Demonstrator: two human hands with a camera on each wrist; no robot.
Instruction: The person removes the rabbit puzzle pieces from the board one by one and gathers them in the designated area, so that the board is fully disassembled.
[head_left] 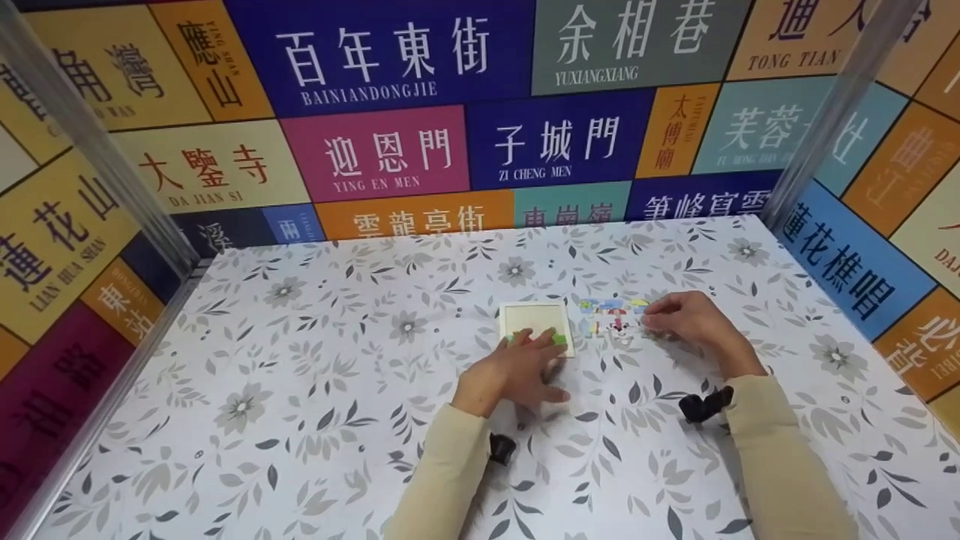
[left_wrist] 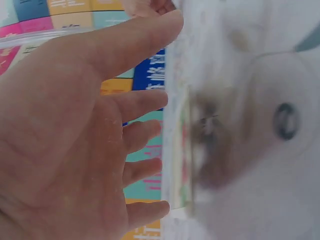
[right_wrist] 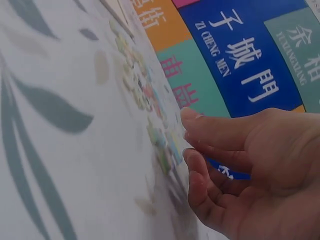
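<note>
My left hand [head_left: 517, 371] lies over the near part of a small white-framed puzzle board [head_left: 532, 306], fingers spread and thumb held apart. Green and red pieces show between its fingertips at the board's lower edge, while the upper part shows bare cream. In the left wrist view the fingers [left_wrist: 145, 170] reach toward the edge of the board [left_wrist: 187, 200]. Just right of the board lie several colourful jigsaw pieces [head_left: 611, 309]. Beside them is my right hand [head_left: 690, 319], thumb and fingers loosely bent close together, no piece showing between the fingertips [right_wrist: 192, 114].
A white tablecloth [head_left: 337, 390] with grey leaves and flowers covers the table. Panels with large Chinese lettering [head_left: 375, 150] stand behind and at both sides, with clear edging at the corners. Dark wrist devices [head_left: 705, 406] hang under both forearms.
</note>
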